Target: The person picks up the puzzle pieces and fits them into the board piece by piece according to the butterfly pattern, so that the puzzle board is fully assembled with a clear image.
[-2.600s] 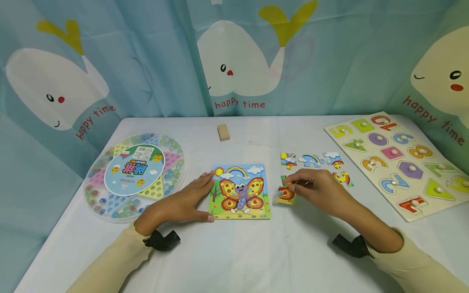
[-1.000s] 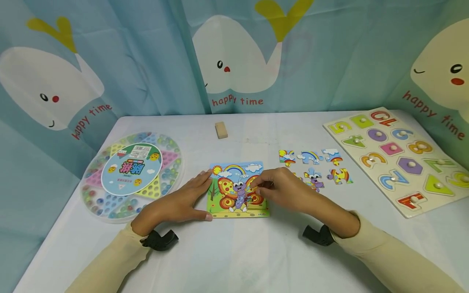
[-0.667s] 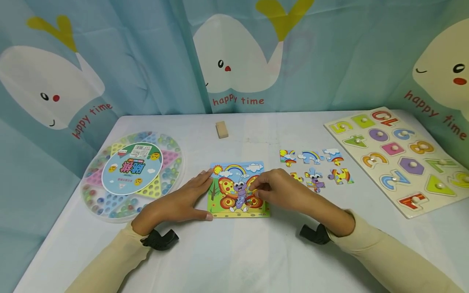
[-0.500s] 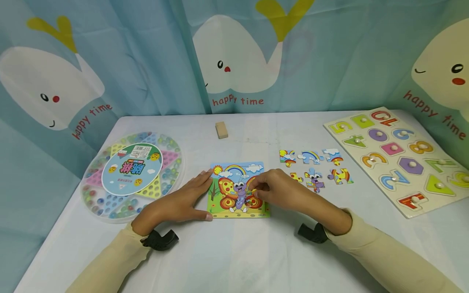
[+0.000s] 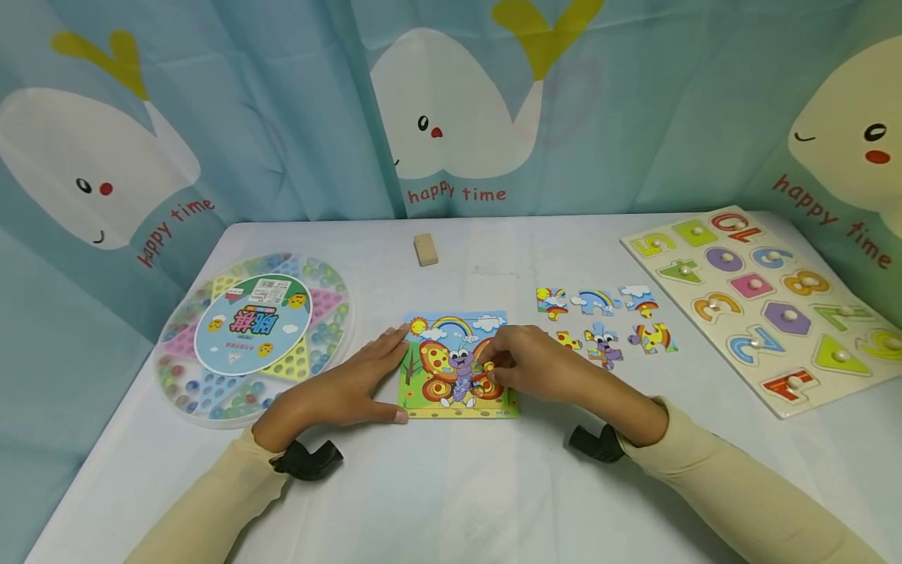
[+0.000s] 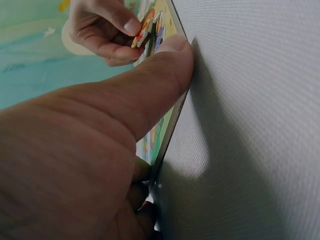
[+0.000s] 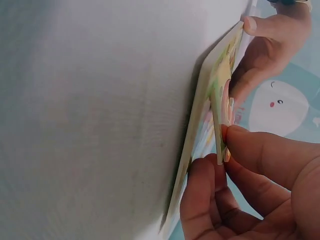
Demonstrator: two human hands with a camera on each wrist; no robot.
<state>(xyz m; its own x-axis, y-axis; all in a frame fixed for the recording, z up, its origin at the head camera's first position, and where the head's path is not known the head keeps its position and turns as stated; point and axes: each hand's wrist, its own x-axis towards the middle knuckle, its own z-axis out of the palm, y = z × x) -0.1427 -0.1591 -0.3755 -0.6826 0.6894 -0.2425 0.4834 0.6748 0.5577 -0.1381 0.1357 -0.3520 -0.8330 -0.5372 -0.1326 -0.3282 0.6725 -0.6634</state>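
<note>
While the left hand (image 5: 345, 389) lies spread, the right hand (image 5: 535, 364) pinches a puzzle piece (image 7: 218, 125) that only wrist views show edge-on

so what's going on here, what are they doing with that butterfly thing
A person is handling a butterfly puzzle. The left hand is at the left edge of the butterfly board, while the right hand pinches at least one puzzle piece over its right side. Other pieces lie loose in two rows to the right, partly hidden by that hand. Whether the pinched one touches the board is hard to tell.
</note>
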